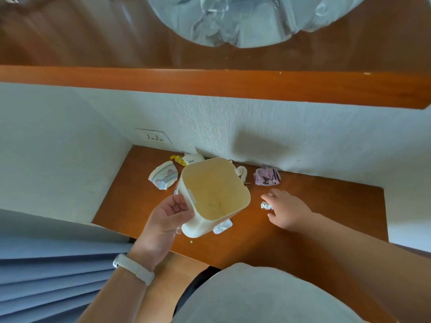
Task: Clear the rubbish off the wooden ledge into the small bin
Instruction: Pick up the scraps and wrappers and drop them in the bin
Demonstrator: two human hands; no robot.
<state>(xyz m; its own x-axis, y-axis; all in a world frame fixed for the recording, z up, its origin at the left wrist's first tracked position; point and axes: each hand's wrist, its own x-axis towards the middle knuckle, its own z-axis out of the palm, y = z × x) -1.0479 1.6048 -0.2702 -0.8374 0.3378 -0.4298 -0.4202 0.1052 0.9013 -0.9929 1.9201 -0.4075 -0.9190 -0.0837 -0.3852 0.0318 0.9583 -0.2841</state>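
Left fingers [178, 207] are curled shut around the near-left wall of the bin [213, 197]; the left hand [163, 223] holds it lifted and tilted above the ledge [314, 229], mouth facing the camera. Inside the bin only small specks are seen at the bottom. A pale band [134, 268] is worn on the left wrist.

Right fingers [268, 197] are spread, nothing gripped; the right hand [288, 209] is lowered palm-down to the ledge right of the bin. A small white wad [266, 205] lies between thumb and forefinger, at the fingertips; whether it is touched cannot be told.

Other rubbish on the ledge: a purple wrapper [267, 176] just beyond the right hand, against the wall [303, 136]; a white crumpled wrapper [222, 226] partly hidden under the bin's base; a printed white wrapper [163, 174] left of the bin; a yellow wrapper [177, 159] and a white packet [192, 157] behind it near the wall; a white curled piece [242, 172] peeking past the bin's right rim; a tiny crumb [191, 241] near the front edge.

A socket [154, 135] is set in the wall above the ledge's left end. A blue curtain [46, 264] hangs at lower left.
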